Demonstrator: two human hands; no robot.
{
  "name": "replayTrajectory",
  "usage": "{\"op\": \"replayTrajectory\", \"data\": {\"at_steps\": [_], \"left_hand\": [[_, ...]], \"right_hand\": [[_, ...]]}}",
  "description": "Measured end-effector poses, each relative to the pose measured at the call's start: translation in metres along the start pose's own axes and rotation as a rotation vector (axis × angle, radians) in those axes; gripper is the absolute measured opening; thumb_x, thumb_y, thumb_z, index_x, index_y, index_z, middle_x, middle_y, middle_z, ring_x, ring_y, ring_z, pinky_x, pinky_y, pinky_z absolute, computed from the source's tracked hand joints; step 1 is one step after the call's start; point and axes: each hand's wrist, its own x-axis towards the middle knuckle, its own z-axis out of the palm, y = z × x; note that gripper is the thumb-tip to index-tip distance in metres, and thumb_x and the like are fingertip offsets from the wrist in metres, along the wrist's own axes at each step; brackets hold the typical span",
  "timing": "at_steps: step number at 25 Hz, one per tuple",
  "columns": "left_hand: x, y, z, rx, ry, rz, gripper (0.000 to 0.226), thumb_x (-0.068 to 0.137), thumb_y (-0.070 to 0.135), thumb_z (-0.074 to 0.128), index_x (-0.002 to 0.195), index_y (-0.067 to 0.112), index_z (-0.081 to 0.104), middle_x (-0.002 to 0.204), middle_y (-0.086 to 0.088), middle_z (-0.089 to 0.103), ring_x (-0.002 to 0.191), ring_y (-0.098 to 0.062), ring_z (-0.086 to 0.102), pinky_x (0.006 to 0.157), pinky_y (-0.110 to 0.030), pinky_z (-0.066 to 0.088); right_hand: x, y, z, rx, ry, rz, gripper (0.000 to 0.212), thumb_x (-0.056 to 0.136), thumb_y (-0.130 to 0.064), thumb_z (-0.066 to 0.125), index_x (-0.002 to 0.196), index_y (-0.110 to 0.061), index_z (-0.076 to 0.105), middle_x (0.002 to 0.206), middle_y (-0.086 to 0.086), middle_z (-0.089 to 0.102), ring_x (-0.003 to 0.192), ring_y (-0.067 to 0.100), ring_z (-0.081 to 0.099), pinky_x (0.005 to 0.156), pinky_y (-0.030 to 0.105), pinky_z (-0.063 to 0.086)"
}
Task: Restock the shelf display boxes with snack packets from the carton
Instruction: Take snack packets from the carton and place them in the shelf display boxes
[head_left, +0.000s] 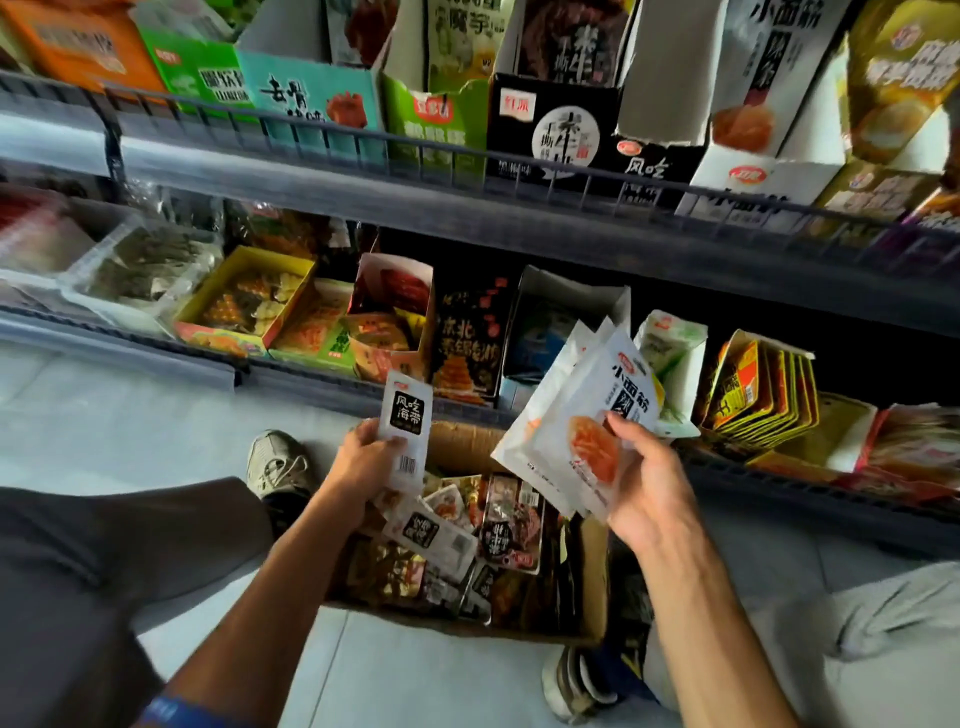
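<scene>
A brown carton (595, 582) full of mixed snack packets sits on the floor between my feet. My left hand (366, 460) grips a small white packet with a black label (405, 415), held upright above the carton's left side. My right hand (641, 475) holds a fanned stack of white packets with an orange picture (576, 415), tilted above the carton's right side. Open display boxes line both shelves. On the upper shelf stand a black box with white lettering (647, 166) and a tall white box (748, 176) whose print matches the stack.
A wire rail (363, 137) runs along the upper shelf's front. The lower shelf holds a yellow box (244, 301), a black box (467, 343), a white box (561, 322) and a box of yellow packets (758, 384). My shoes (275, 462) flank the carton on a pale tiled floor.
</scene>
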Motion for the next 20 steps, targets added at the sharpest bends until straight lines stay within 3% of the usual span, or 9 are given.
{"op": "replayTrajectory", "data": {"at_steps": [2,4,6,9,11,14,16,18,20], "left_hand": [[0.013,-0.043,-0.014,0.409,0.021,0.018,0.028,0.082,0.017,0.066,0.11,0.02,0.059,0.107,-0.011,0.068,0.087,-0.026,0.066,0.079,-0.048,0.059],[0.018,-0.088,-0.023,0.872,0.05,0.04,0.055,0.074,0.032,0.071,0.124,0.02,0.051,0.111,-0.004,0.064,0.101,-0.028,0.063,0.085,-0.045,0.057],[0.013,-0.113,-0.02,0.964,-0.006,0.078,0.058,0.077,0.044,0.067,0.127,0.018,0.054,0.114,-0.004,0.063,0.11,-0.031,0.062,0.093,-0.044,0.052],[0.013,-0.112,0.01,0.752,-0.143,0.035,0.022,0.091,0.027,0.062,0.103,0.01,0.071,0.094,-0.005,0.07,0.093,-0.026,0.069,0.078,-0.034,0.054],[0.009,-0.086,0.037,0.374,-0.23,-0.033,0.018,0.094,0.018,0.062,0.09,0.005,0.074,0.083,-0.009,0.072,0.083,-0.026,0.069,0.074,-0.036,0.056],[0.0,-0.026,0.07,-0.061,-0.512,-0.034,0.031,0.095,0.033,0.06,0.115,0.011,0.069,0.109,-0.016,0.073,0.103,-0.037,0.068,0.09,-0.043,0.054],[-0.01,0.015,0.082,-0.073,-0.687,0.072,0.043,0.09,0.021,0.069,0.131,0.021,0.057,0.118,-0.011,0.07,0.108,-0.034,0.068,0.089,-0.044,0.056],[-0.028,0.051,0.087,0.038,-0.707,0.255,0.057,0.085,0.004,0.074,0.132,0.025,0.05,0.118,-0.009,0.069,0.105,-0.031,0.069,0.082,-0.042,0.059],[-0.049,0.079,0.087,0.009,-0.708,0.391,0.059,0.083,0.0,0.075,0.129,0.028,0.053,0.119,-0.01,0.069,0.107,-0.032,0.068,0.085,-0.047,0.059]], "right_hand": [[0.003,0.012,-0.006,-0.023,0.012,0.006,0.024,0.091,-0.011,0.059,0.111,-0.02,0.068,0.1,0.006,0.075,0.084,0.022,0.071,0.075,0.043,0.059],[0.011,0.025,-0.016,-0.077,0.046,0.015,0.033,0.089,-0.007,0.059,0.119,-0.018,0.066,0.107,0.007,0.074,0.09,0.023,0.072,0.078,0.045,0.06],[0.018,0.033,-0.022,-0.146,0.099,0.006,0.044,0.08,-0.005,0.063,0.123,-0.014,0.065,0.114,0.01,0.073,0.095,0.025,0.072,0.074,0.043,0.061],[0.034,0.038,-0.03,-0.256,0.116,0.024,0.04,0.075,-0.002,0.065,0.114,-0.011,0.069,0.115,0.014,0.072,0.1,0.032,0.071,0.081,0.047,0.058],[0.036,0.04,-0.025,-0.301,0.074,0.049,0.036,0.074,0.002,0.063,0.107,-0.009,0.07,0.108,0.014,0.074,0.094,0.03,0.073,0.075,0.044,0.06],[0.043,0.042,-0.008,-0.326,0.049,-0.008,0.038,0.069,0.004,0.064,0.106,-0.005,0.07,0.102,0.018,0.074,0.088,0.033,0.072,0.072,0.041,0.059],[0.046,0.034,0.002,-0.273,0.084,-0.101,0.048,0.058,0.002,0.066,0.105,-0.004,0.069,0.104,0.021,0.072,0.094,0.037,0.066,0.079,0.043,0.054],[0.036,0.019,0.015,-0.261,0.094,-0.203,0.051,0.053,0.001,0.059,0.102,-0.004,0.068,0.101,0.02,0.072,0.096,0.038,0.063,0.077,0.042,0.052],[0.012,-0.004,0.029,-0.278,0.017,-0.312,0.054,0.055,-0.001,0.06,0.107,-0.005,0.068,0.104,0.021,0.072,0.099,0.043,0.065,0.079,0.045,0.053]]}}
